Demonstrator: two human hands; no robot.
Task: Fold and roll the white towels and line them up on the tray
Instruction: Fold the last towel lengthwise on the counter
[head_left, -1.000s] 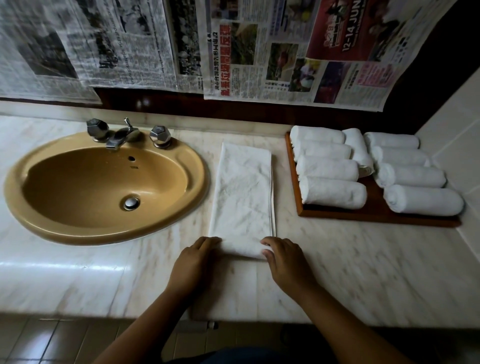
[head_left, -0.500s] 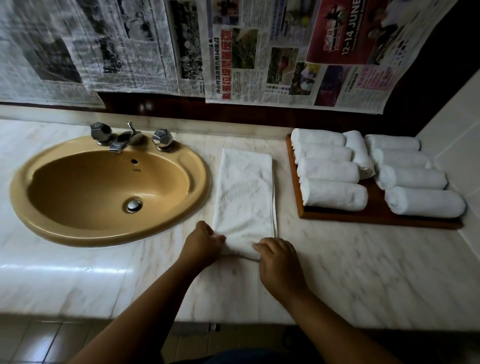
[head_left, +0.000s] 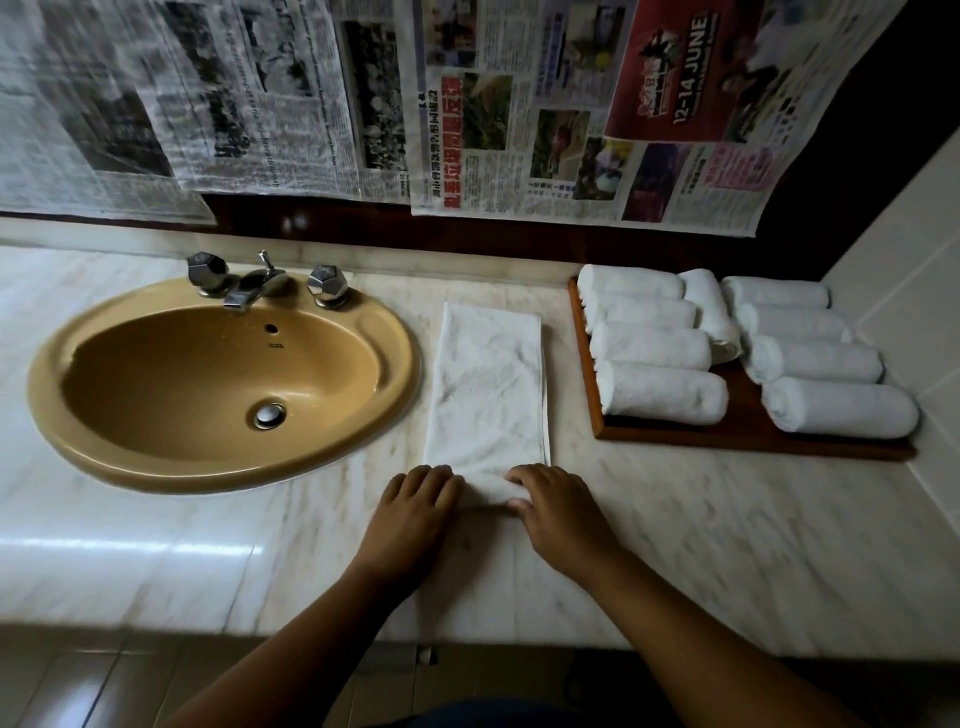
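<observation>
Fingers (head_left: 432, 474) of left hand (head_left: 415, 512) and right hand (head_left: 563, 517) curl round the near end of a folded white towel (head_left: 488, 384) flat on the marble desk (head_left: 701, 545), apparently starting its roll for the brown wooden tray (head_left: 753, 442) of rolled white towels (head_left: 662, 397) nearby.

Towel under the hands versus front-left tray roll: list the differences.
The folded towel lies flat, a long strip; the front-left roll is a tight cylinder. The folded towel is on the counter, the front-left roll on the tray. Left hand and right hand grip the folded towel, not the front-left roll. Both are white.
</observation>
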